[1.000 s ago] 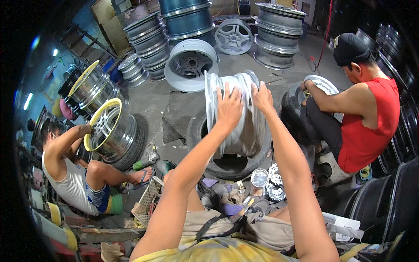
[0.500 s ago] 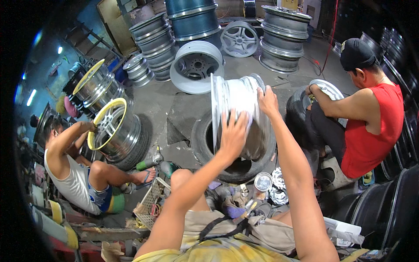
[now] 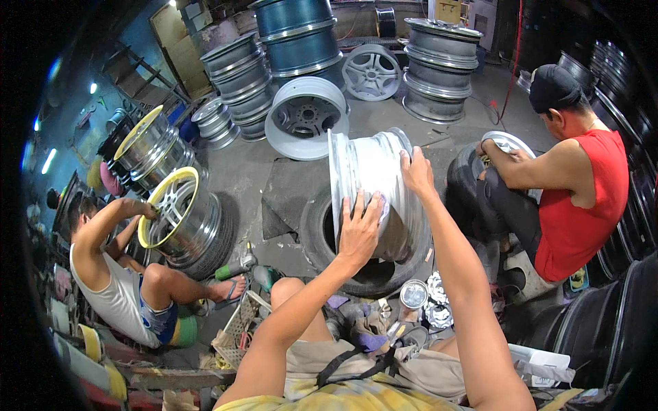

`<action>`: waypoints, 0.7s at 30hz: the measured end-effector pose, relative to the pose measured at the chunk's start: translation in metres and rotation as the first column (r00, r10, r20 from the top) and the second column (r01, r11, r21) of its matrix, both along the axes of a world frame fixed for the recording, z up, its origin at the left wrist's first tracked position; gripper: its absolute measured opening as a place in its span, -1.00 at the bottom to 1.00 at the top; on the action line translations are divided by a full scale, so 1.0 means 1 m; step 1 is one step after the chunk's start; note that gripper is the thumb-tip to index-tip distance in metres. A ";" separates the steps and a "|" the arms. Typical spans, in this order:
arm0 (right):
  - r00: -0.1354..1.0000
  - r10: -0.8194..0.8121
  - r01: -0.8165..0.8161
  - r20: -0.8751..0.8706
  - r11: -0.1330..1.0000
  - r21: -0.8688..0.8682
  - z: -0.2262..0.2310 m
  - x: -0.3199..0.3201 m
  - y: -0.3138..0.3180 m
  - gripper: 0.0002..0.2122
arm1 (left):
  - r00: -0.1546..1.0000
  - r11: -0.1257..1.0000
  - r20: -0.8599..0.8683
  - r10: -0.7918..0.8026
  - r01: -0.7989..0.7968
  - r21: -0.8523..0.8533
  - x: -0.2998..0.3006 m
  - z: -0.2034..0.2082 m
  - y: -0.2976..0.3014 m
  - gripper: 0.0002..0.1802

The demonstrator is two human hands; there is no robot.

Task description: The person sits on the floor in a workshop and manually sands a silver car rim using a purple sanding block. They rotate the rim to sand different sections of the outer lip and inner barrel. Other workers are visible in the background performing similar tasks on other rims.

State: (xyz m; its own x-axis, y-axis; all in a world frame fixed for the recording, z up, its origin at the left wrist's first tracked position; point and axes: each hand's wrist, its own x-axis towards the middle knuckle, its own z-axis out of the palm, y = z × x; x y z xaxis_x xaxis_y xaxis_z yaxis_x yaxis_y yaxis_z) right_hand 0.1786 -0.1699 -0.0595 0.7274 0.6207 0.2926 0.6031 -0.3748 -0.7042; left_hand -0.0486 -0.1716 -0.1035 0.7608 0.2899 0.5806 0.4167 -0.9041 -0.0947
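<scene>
head: your left hand [image 3: 360, 238] slid down the wheel rim [image 3: 372, 163], reaching nearer metal.
its hold was unclear; right hand [image 3: 419, 174] gripped the edge.

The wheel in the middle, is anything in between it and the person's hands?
Under the left hand, yes: what looks like a thin pale pad lies between the fingers and the wheel. The right hand is at the wheel's right rim, with nothing visible in between.

Fingers [image 3: 358, 207] touch a pale rim [image 3: 373, 164] (tyre [image 3: 314, 240] beneath).
</scene>
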 end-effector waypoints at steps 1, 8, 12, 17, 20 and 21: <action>1.000 -0.001 0.001 0.006 1.000 -0.011 -0.002 -0.002 0.001 -0.57 | 1.000 1.000 -0.002 0.004 -0.004 0.010 0.004 0.004 0.003 -0.43; 0.999 0.034 -0.034 0.026 0.999 -0.007 0.004 -0.002 0.010 -0.58 | 0.987 0.995 0.123 0.100 -0.096 -0.035 0.056 0.038 0.053 -0.51; 1.000 -0.006 0.006 0.016 1.000 0.012 0.000 -0.003 -0.001 -0.58 | 0.995 1.000 0.101 -0.015 0.013 0.026 0.012 0.007 0.009 -0.51; 0.999 0.041 -0.041 0.027 0.999 0.017 0.006 -0.004 0.008 -0.58 | 0.997 0.999 0.069 0.042 -0.042 0.003 0.052 0.033 0.051 -0.48; 0.999 0.030 -0.031 0.041 0.999 0.017 0.001 -0.001 0.011 -0.58 | 0.990 0.995 0.096 0.099 -0.097 -0.031 0.072 0.046 0.062 -0.46; 0.999 0.030 -0.031 0.035 1.000 0.006 -0.002 0.004 0.010 -0.58 | 0.994 0.998 0.091 0.060 -0.058 -0.032 0.069 0.041 0.054 -0.45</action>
State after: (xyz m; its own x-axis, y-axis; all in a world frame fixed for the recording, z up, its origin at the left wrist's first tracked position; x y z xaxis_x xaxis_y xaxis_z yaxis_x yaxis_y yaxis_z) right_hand 0.1828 -0.1601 -0.0619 0.6973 0.6406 0.3215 0.6386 -0.3516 -0.6845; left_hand 0.0201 -0.1180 -0.0629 0.6860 0.3505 0.6376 0.4750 -0.8795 -0.0276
